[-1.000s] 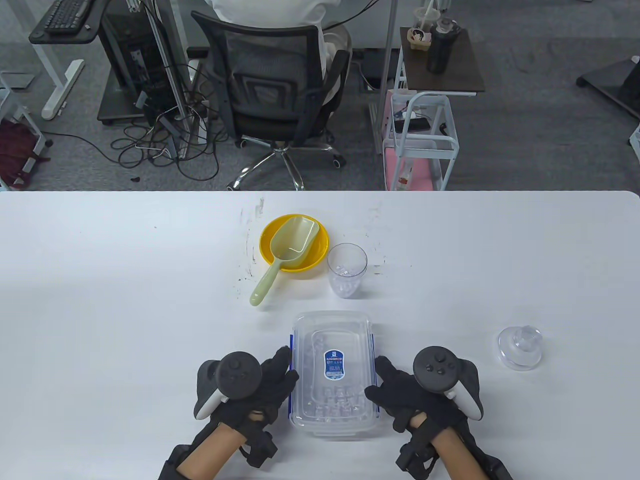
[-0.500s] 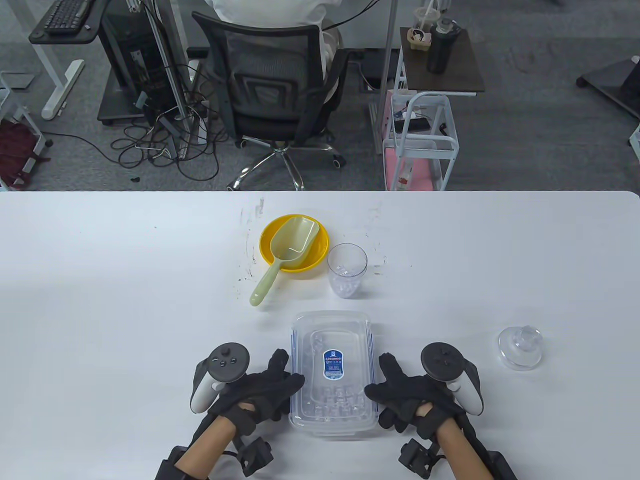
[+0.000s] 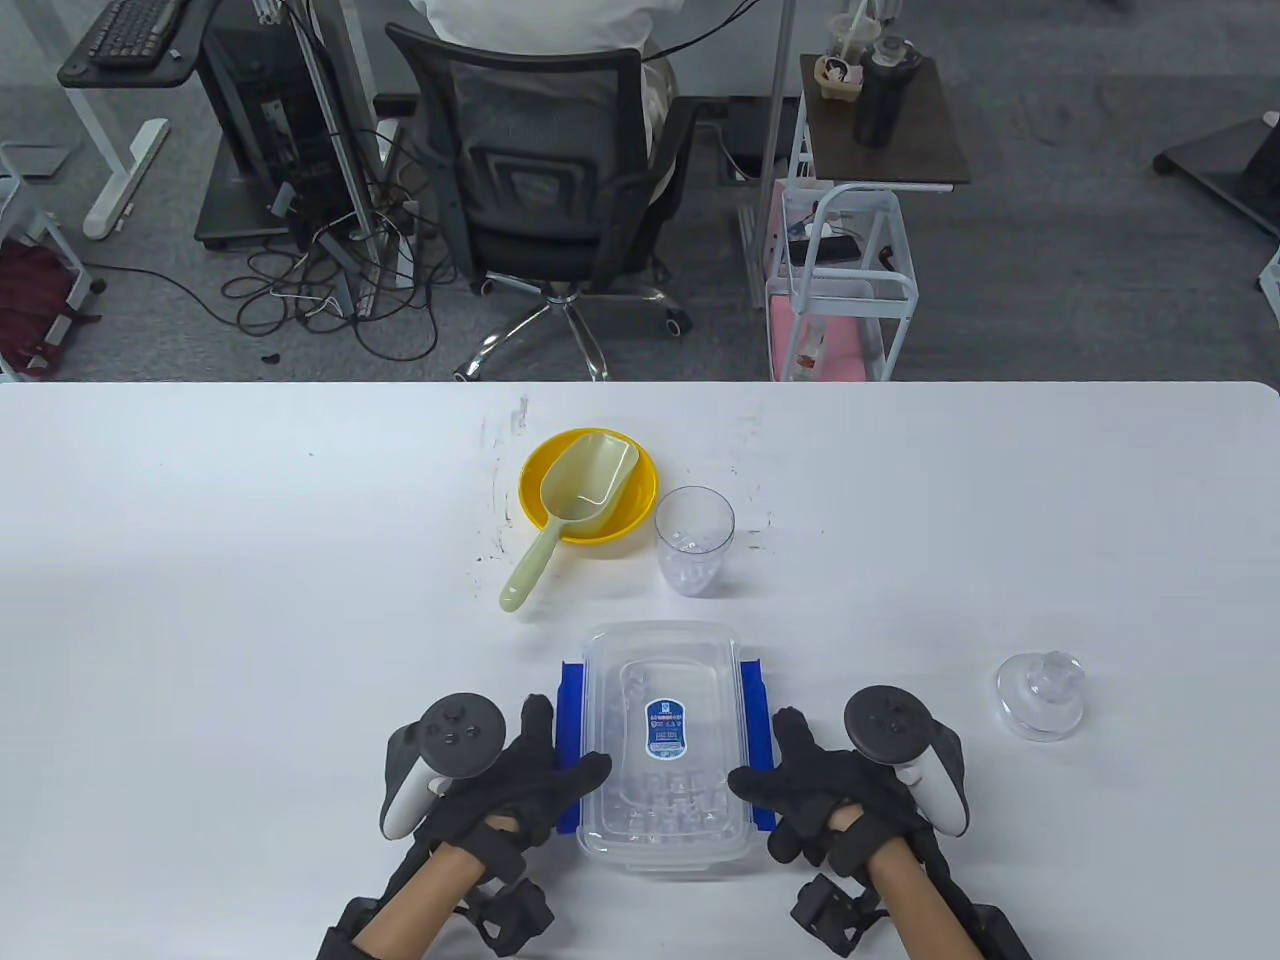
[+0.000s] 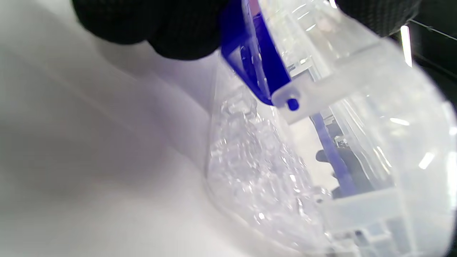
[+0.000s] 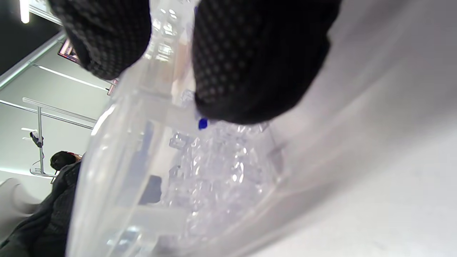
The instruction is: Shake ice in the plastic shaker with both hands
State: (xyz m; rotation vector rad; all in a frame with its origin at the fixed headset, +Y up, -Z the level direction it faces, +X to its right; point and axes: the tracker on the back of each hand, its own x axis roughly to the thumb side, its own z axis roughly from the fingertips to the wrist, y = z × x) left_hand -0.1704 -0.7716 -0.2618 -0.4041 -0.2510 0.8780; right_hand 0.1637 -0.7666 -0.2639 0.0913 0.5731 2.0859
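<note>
A clear lidded container (image 3: 660, 650) with ice cubes (image 3: 670, 805) at its near end lies at the table's front centre. Its blue side latches, left (image 3: 568, 720) and right (image 3: 755, 700), stand flipped outward. My left hand (image 3: 540, 770) grips the left latch, thumb on the lid edge. My right hand (image 3: 790, 775) grips the right latch the same way. The left wrist view shows the blue latch (image 4: 257, 64) under my fingers (image 4: 171, 25), with ice (image 4: 257, 171) below. The right wrist view shows fingers (image 5: 257, 60) against the wall over ice (image 5: 214, 167). The clear shaker cup (image 3: 694, 540) stands behind the container, its lid (image 3: 1040, 693) at the right.
A yellow bowl (image 3: 640, 510) holding a pale green scoop (image 3: 570, 505) sits behind the container, left of the shaker cup. The scoop's handle (image 3: 525, 580) reaches over the bowl's rim toward the container. The white table (image 3: 200, 600) spans the view.
Both blue side latches have swung outward from the container's sides. Both hands have shifted slightly outward and toward me with them.
</note>
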